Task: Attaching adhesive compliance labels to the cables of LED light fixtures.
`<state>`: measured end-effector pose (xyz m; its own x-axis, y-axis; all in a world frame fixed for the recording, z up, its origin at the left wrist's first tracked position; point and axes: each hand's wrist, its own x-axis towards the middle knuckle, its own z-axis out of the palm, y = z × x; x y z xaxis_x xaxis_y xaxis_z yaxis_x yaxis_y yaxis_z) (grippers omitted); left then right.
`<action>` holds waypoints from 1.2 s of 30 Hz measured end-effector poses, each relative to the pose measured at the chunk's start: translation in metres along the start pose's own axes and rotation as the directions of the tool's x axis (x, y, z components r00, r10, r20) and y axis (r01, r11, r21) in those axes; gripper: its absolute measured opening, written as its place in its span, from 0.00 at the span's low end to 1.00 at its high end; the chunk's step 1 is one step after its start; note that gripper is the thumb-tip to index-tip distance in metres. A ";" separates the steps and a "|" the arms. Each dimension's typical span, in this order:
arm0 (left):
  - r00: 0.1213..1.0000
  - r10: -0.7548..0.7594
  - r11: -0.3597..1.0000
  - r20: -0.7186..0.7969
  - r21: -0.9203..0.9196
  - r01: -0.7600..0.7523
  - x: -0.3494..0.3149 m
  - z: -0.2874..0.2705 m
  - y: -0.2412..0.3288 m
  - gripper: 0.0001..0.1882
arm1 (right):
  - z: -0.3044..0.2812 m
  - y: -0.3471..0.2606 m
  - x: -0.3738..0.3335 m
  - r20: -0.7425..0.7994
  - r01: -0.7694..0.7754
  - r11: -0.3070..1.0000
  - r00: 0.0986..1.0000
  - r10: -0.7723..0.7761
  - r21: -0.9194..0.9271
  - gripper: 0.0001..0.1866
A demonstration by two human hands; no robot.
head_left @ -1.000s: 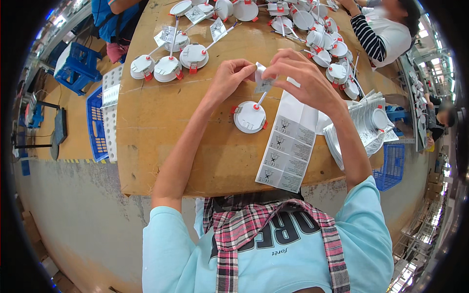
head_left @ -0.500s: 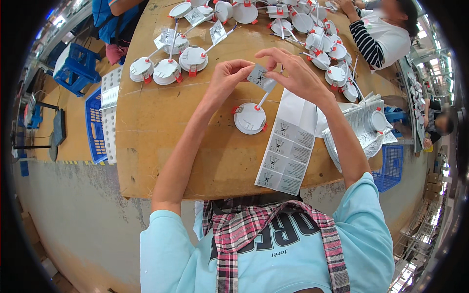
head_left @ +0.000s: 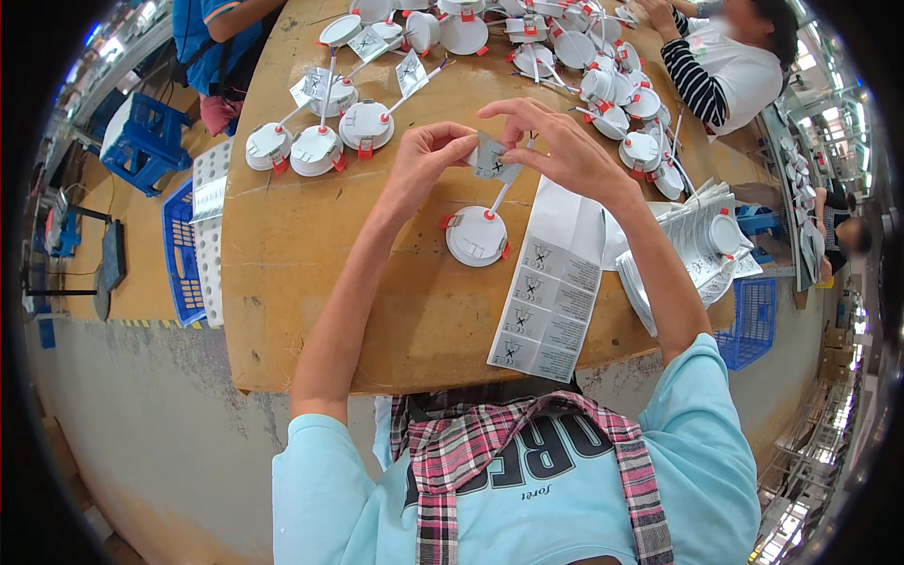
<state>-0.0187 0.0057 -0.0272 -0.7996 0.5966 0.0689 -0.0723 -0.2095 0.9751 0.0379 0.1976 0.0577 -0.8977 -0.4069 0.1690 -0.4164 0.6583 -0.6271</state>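
A silver-grey printed label (head_left: 491, 159) is pinched between my two hands, at the cable of a round white downlight (head_left: 476, 237) lying on the table. My left hand (head_left: 429, 155) grips the label's left edge with thumb and forefinger. On the other side, my right hand (head_left: 565, 151) holds its right edge by thumb and fingertips, beside the white cable (head_left: 502, 193); whether the label sticks to the cable is hard to tell. Right of this downlight lies a label sheet (head_left: 544, 297) with several grey labels on it. Red clips stick out at the downlight's sides.
Several labelled downlights (head_left: 317, 149) stand at the far left, and a heap of downlights (head_left: 603, 85) fills the far right. A stack of label sheets (head_left: 692, 245) lies by my right forearm. Blue baskets (head_left: 750, 320) flank the table (head_left: 311, 301). A person in striped sleeves (head_left: 702, 80) sits across.
Both hands still pinch the label, which has turned slightly between the fingers. The whole view has shifted a little, moving the table's things slightly down and left.
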 end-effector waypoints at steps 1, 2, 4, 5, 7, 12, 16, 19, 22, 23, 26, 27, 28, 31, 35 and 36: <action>1.000 -0.005 1.000 -0.005 -0.002 0.005 0.000 -0.001 -0.001 0.12 | -0.001 -0.002 -0.001 0.010 0.014 1.000 1.000 -0.014 0.007 0.25; 1.000 -0.010 1.000 -0.011 -0.005 0.010 0.001 -0.002 -0.002 0.12 | -0.003 -0.004 -0.001 0.013 0.016 1.000 1.000 -0.016 0.007 0.25; 1.000 -0.026 0.999 -0.016 -0.020 0.026 0.001 -0.004 -0.004 0.12 | -0.006 -0.009 -0.004 0.007 0.064 0.998 0.998 -0.063 -0.015 0.25; 0.999 -0.043 0.999 -0.018 -0.035 0.042 0.002 -0.004 -0.004 0.12 | -0.008 -0.011 -0.006 0.010 0.063 0.998 0.998 -0.063 -0.014 0.25; 0.999 -0.053 0.998 -0.012 -0.020 0.053 0.003 -0.005 -0.005 0.12 | -0.010 -0.014 -0.011 -0.020 0.080 0.995 0.996 -0.081 -0.055 0.24; 0.999 -0.039 0.999 0.026 0.018 0.038 0.004 -0.002 -0.006 0.12 | -0.012 -0.017 -0.030 -0.037 0.116 0.977 0.991 -0.125 -0.180 0.22; 0.994 -0.060 0.997 0.087 -0.051 0.065 0.002 -0.002 -0.005 0.14 | -0.011 -0.016 -0.038 -0.062 0.138 0.954 0.985 -0.160 -0.267 0.21; 0.996 -0.079 0.974 0.028 -0.213 0.083 0.000 -0.016 -0.007 0.15 | -0.012 -0.018 -0.044 -0.069 0.153 0.948 0.981 -0.179 -0.279 0.21; 0.989 -0.068 0.968 -0.128 -0.249 0.034 -0.007 -0.016 -0.003 0.17 | -0.014 -0.011 -0.051 -0.174 0.127 0.943 0.967 -0.187 -0.306 0.20; 0.995 0.008 0.996 -0.102 -0.083 -0.016 -0.014 -0.008 0.002 0.16 | -0.014 -0.010 -0.052 -0.181 0.114 0.945 0.968 -0.176 -0.307 0.20; 0.998 0.051 0.980 -0.048 0.197 -0.040 -0.040 0.031 0.010 0.15 | -0.009 -0.011 -0.049 -0.222 0.088 0.954 0.962 -0.155 -0.286 0.20; 0.976 0.216 0.875 0.025 0.439 -0.205 -0.044 0.042 0.004 0.13 | -0.007 -0.013 -0.046 -0.234 0.100 0.956 0.958 -0.167 -0.276 0.20; 0.926 0.353 0.685 0.135 0.637 -0.354 -0.047 0.047 -0.001 0.12 | -0.005 -0.017 -0.043 -0.245 0.116 0.957 0.952 -0.183 -0.265 0.21; 0.989 0.045 0.863 0.142 0.493 -0.110 -0.046 0.049 -0.010 0.15 | -0.004 -0.028 -0.035 -0.209 0.214 0.855 0.915 -0.345 -0.473 0.23; 0.929 -0.267 0.956 0.256 0.195 0.221 -0.049 0.045 0.004 0.14 | -0.030 -0.049 -0.031 -0.198 0.216 0.631 0.832 -0.519 -0.745 0.19; 0.923 -0.242 0.966 0.298 0.158 0.203 -0.050 0.043 0.003 0.14 | -0.045 -0.057 -0.032 -0.344 0.127 0.678 0.785 -0.515 -0.724 0.19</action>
<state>0.0463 0.0087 -0.0186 -0.5430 0.8325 -0.1098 -0.1377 0.0407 0.9896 0.0836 0.2015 0.1222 -0.5400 -0.4403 0.7173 -0.5007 0.8531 0.1467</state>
